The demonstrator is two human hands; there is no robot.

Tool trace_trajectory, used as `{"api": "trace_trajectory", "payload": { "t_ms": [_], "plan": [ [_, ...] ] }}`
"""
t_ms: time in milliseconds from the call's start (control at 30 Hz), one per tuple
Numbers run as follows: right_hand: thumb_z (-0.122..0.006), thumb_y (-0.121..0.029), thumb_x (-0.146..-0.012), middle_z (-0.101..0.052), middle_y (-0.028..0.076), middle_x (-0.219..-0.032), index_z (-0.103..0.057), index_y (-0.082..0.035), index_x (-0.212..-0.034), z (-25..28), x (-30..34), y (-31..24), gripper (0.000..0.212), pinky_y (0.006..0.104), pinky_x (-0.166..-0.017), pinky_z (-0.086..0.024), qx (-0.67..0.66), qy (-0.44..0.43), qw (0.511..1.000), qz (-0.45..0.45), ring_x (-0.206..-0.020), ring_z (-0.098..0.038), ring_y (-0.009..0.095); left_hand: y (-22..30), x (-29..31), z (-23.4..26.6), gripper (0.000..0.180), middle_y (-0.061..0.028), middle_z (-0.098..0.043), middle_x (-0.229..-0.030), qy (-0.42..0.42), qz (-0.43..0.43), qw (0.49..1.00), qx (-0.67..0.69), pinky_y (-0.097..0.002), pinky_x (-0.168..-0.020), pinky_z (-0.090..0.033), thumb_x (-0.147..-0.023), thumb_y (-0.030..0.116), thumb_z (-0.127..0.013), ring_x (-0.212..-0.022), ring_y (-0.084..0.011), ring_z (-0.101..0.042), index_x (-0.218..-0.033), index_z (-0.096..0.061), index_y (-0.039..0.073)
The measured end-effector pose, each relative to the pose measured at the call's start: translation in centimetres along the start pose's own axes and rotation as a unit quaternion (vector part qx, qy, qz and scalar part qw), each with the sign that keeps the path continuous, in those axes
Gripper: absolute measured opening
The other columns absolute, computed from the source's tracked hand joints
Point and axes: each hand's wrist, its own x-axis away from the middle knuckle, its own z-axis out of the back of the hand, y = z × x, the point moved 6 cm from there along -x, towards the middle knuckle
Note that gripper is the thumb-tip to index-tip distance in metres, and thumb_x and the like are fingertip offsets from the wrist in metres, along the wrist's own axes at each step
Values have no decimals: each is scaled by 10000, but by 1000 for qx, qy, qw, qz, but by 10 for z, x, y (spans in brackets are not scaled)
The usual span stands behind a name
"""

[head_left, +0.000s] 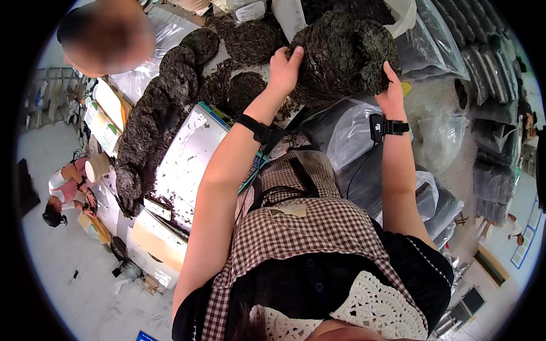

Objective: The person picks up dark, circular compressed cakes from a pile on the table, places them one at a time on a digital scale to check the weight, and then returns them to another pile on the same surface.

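I hold a thick stack of dark, round dried cakes [341, 57] between both hands, raised in front of me. My left hand [284, 68] presses its fingers against the stack's left side. My right hand [391, 91] grips the right side. Each wrist wears a black band with a small device. More dark round cakes [182, 62] lie in overlapping rows on the table to the left, with another pile [250, 40] just behind my left hand.
A shiny metal tray [187, 153] dusted with dark crumbs sits at the left below my arm. Clear plastic bags [352, 131] of dark material lie below the stack and at right. Stacked packed bags [489, 62] line the far right. Another person is at upper left.
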Motion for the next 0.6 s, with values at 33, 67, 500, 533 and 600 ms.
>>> {"api": "trace_trajectory", "payload": {
  "t_ms": [33, 67, 500, 533, 600],
  "plan": [
    [-619, -194, -980, -617, 108, -1313, -542, -15, -1343, -2, -2, 0, 413, 442, -1010, -496, -10, -7, 1000, -2, -1182, -606, 274, -8, -6, -1, 684, -293, -528, -1281, -15, 26, 999, 38, -439, -1047, -404, -953, 539, -555, -1220, -411, -513, -1356, -531, -13],
    [-623, -186, -977, -620, 106, -1305, -543, -16, -1341, -3, -2, -1, 410, 437, -1000, -503, 2, -3, 1000, 12, -1172, -611, 269, -16, -12, -3, 692, -296, -516, -1294, -28, 53, 995, 75, -441, -1045, -408, -954, 537, -554, -1217, -412, -513, -1375, -516, -10],
    [-651, -125, -954, -626, 98, -1271, -538, -12, -1333, -6, 14, -6, 412, 419, -941, -531, 89, 34, 992, 77, -1135, -626, 251, 59, 31, 1, 685, -200, -426, -1292, -36, -120, 971, 205, -408, -1038, -409, -925, 379, -696, -1214, -291, -451, -1339, -315, -12],
    [-650, -126, -954, -623, 101, -1276, -535, -8, -1335, -2, 15, -8, 416, 419, -945, -528, 80, 25, 993, 79, -1140, -624, 255, 84, 50, -4, 797, -153, -399, -1329, -124, -63, 936, 323, -364, -1010, -426, -934, 438, -679, -1214, -206, -438, -1402, -166, 46],
    [-648, -131, -955, -614, 108, -1291, -524, -2, -1348, -3, 26, -17, 432, 424, -963, -520, 103, 49, 988, 101, -1155, -617, 264, 90, 68, -6, 957, -183, -409, -1351, -137, -10, 934, 331, -382, -1039, -429, -855, 389, -786, -1242, -238, -451, -1423, -104, 31]
  ]
}}
